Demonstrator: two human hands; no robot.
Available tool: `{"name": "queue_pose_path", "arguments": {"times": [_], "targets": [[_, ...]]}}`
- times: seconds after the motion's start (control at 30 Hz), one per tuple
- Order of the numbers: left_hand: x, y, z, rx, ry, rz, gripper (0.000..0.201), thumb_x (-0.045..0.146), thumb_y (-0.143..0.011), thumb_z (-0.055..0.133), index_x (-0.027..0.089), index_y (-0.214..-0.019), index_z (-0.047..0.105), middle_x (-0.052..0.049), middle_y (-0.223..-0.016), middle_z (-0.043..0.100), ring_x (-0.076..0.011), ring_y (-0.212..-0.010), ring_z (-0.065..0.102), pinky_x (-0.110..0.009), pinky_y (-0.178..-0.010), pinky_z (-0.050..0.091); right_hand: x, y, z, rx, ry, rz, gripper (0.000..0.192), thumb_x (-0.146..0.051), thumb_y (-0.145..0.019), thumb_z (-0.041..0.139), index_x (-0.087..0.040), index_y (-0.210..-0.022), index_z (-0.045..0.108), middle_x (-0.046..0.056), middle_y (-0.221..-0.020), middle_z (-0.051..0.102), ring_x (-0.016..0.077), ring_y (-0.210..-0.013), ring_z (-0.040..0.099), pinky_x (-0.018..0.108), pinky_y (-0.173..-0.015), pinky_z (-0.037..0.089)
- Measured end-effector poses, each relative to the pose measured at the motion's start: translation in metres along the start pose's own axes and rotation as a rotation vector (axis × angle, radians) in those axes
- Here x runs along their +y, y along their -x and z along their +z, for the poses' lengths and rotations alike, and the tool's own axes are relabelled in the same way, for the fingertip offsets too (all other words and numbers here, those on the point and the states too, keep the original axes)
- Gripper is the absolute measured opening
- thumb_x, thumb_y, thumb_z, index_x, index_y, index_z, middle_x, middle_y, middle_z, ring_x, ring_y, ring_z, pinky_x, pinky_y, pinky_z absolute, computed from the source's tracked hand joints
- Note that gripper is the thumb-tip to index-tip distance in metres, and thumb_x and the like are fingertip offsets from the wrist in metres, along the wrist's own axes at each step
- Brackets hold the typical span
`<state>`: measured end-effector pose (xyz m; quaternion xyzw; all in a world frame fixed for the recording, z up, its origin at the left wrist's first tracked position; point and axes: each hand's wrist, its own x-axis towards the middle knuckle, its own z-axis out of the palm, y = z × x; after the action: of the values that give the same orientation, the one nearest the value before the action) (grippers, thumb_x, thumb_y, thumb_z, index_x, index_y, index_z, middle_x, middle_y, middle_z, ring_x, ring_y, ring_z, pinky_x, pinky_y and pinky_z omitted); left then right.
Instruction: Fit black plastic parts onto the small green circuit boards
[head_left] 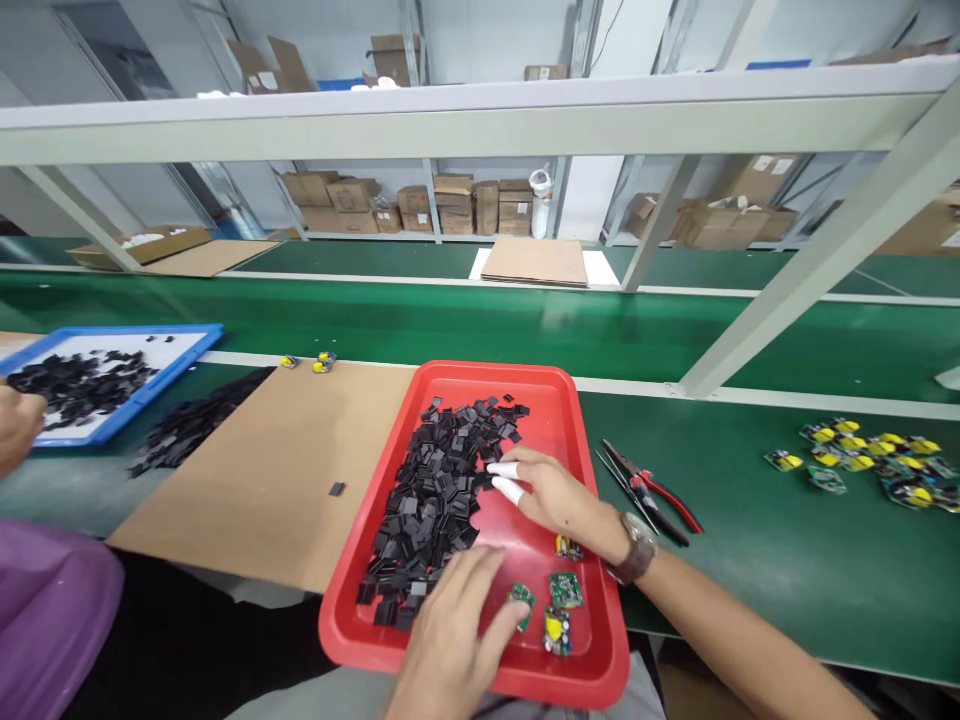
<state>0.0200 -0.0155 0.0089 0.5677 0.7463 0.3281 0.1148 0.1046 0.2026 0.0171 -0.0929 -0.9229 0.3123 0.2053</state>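
A red tray (598,620) holds a heap of small flat black pieces (431,490) along its left side. My right hand (559,495), with white covers on two fingertips, reaches over the heap's right edge; its thumb and forefinger come close together at a black piece. My left hand (454,630) is over the tray's front edge, fingers stretched and thumb apart. Just by that thumb lies a green circuit board (521,603), partly covered. Near it are another circuit board (565,590), a board with a yellow component (556,630) and one more board (568,547) under my right wrist.
Right of the tray lie red-handled pliers (667,495) and tweezers (626,490); several boards (862,450) are farther right. Cardboard (277,450) lies left, bearing a single black piece (337,489). Beyond are a blue-rimmed tray (150,405) and another person's hand (16,425). A post (795,270) rises behind.
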Motion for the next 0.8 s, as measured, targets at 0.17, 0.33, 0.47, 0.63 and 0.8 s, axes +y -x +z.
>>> {"name": "queue_pose_path", "arguments": {"times": [0.17, 0.33, 0.47, 0.63, 0.8], "targets": [[0.013, -0.017, -0.006, 0.13, 0.273, -0.16, 0.028, 0.034, -0.102, 0.058, 0.022, -0.123, 0.07, -0.008, -0.118, 0.076, -0.0214, -0.1, 0.076, -0.033, -0.091, 0.063, -0.038, 0.046, 0.008, 0.155, 0.088, -0.172, 0.038, -0.008, -0.097, 0.05, -0.013, -0.131, 0.067, 0.018, -0.119, 0.073, 0.0309, -0.103, 0.068, 0.049, -0.088, 0.062], [0.028, -0.031, -0.011, 0.132, 0.306, -0.081, 0.024, 0.028, -0.104, 0.054, 0.022, -0.114, 0.074, -0.006, -0.108, 0.078, -0.0196, -0.095, 0.074, -0.031, -0.087, 0.06, -0.058, 0.072, -0.001, 0.2, 0.007, -0.18, 0.045, -0.011, -0.099, 0.053, -0.018, -0.143, 0.057, 0.018, -0.12, 0.072, 0.03, -0.103, 0.068, 0.049, -0.087, 0.062], [0.037, -0.033, -0.017, 0.012, 0.211, 0.125, 0.023, 0.02, -0.104, 0.052, 0.022, -0.106, 0.075, -0.005, -0.097, 0.076, -0.0178, -0.086, 0.071, -0.03, -0.081, 0.058, -0.055, 0.085, -0.013, 0.246, -0.169, -0.09, 0.042, -0.011, -0.101, 0.053, -0.027, -0.139, 0.063, 0.009, -0.105, 0.075, 0.0236, -0.09, 0.07, 0.039, -0.077, 0.062], [0.032, -0.023, -0.017, -0.001, 0.128, 0.127, 0.01, 0.026, -0.099, 0.063, 0.022, -0.102, 0.072, -0.004, -0.094, 0.075, -0.0183, -0.084, 0.072, -0.031, -0.079, 0.058, -0.049, 0.11, -0.017, 0.329, -0.358, 0.071, 0.027, -0.013, -0.097, 0.063, -0.028, -0.117, 0.073, 0.005, -0.1, 0.077, 0.0207, -0.089, 0.073, 0.035, -0.08, 0.061], [0.016, -0.01, -0.001, -0.168, -0.06, 0.045, 0.036, 0.028, -0.09, 0.073, 0.024, -0.125, 0.066, -0.008, -0.119, 0.074, -0.0284, -0.108, 0.072, -0.044, -0.09, 0.062, -0.044, 0.132, -0.012, 0.508, -0.421, 0.267, 0.023, -0.012, -0.092, 0.069, -0.028, -0.107, 0.075, 0.004, -0.098, 0.079, 0.0205, -0.086, 0.076, 0.035, -0.08, 0.063]]}}
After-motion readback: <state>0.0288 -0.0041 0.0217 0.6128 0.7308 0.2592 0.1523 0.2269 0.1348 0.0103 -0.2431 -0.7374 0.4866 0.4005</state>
